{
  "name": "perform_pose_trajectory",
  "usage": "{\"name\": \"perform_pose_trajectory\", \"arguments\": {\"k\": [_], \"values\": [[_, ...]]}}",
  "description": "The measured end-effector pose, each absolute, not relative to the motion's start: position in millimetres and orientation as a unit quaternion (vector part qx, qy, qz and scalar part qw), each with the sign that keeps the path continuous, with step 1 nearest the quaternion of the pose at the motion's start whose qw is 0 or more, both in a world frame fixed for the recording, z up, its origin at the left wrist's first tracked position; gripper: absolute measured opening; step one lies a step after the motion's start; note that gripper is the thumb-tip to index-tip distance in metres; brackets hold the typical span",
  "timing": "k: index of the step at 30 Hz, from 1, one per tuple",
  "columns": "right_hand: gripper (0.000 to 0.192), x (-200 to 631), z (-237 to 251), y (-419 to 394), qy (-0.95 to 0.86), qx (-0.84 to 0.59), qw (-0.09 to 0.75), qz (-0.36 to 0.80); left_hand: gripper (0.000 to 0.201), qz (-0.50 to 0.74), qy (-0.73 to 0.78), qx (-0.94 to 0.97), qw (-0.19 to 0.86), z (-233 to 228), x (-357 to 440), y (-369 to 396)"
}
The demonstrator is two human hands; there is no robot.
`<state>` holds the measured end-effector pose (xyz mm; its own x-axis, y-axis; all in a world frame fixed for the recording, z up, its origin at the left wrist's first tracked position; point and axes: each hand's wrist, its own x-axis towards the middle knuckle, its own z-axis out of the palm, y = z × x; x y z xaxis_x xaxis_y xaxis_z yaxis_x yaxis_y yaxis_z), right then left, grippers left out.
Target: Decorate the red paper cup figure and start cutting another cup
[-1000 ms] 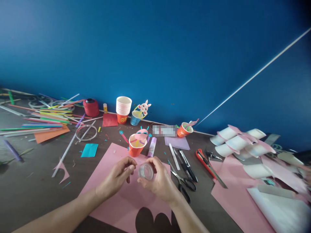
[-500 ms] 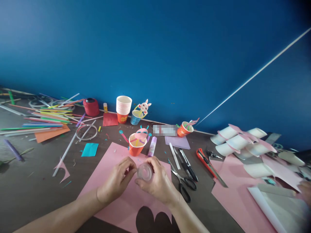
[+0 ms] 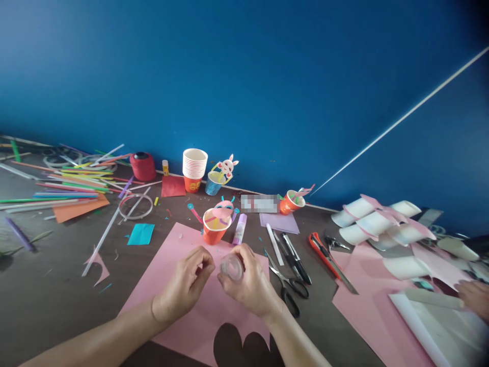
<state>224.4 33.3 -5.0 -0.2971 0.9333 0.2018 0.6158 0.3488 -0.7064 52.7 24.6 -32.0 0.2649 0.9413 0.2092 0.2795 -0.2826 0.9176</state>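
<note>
Dark brown tabletop (image 3: 49, 295) fills the lower half of the view, and a deep blue wall (image 3: 244, 76) rises straight from its far edge, crossed on the right by a thin pale line running up toward the upper right.

Near the middle of the near edge lies a large pink paper sheet (image 3: 168, 265) with a dark cut-out at its lower end. Above it the right hand (image 3: 250, 283) curls its fingers around a small clear roll of tape (image 3: 232, 267), gripping it, while the left hand (image 3: 183, 288) sits just beside, its thumb and forefinger pinched together close to the roll; whether they hold the tape's end I cannot tell.

Just beyond the hands stands an orange paper cup with pink paper decorations (image 3: 214, 224), and a purple glue stick (image 3: 240, 229) lies beside it. To the right of the hands lie black-handled scissors (image 3: 286, 288), black pens (image 3: 296, 255) and a red utility knife (image 3: 324, 255).

Along the far edge stand a stack of white and orange paper cups (image 3: 194, 168), a red spool of thread (image 3: 142, 165) and a blue cup with a paper rabbit (image 3: 217, 179). Coloured drinking straws (image 3: 69, 186) spread across the far left corner. White paper cups trimmed with pink (image 3: 382, 224) lie heaped on the right side, above more pink sheets (image 3: 367, 306). Another person's hand (image 3: 476, 296) shows at the right edge.
</note>
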Motion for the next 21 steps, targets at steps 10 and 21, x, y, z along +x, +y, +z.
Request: {"name": "perform_pose_trajectory", "arguments": {"k": [10, 21], "values": [[0.022, 218.7, -9.9, 30.8, -0.763, -0.489, 0.326, 0.271, 0.015, 0.430, 0.441, 0.677, 0.402, -29.2, 54.9, 21.8], [0.023, 222.6, -15.1, 35.0, -0.770, -0.517, 0.254, 0.275, 0.014, 0.400, 0.455, 0.654, 0.453, -25.2, 52.4, 27.3]]}}
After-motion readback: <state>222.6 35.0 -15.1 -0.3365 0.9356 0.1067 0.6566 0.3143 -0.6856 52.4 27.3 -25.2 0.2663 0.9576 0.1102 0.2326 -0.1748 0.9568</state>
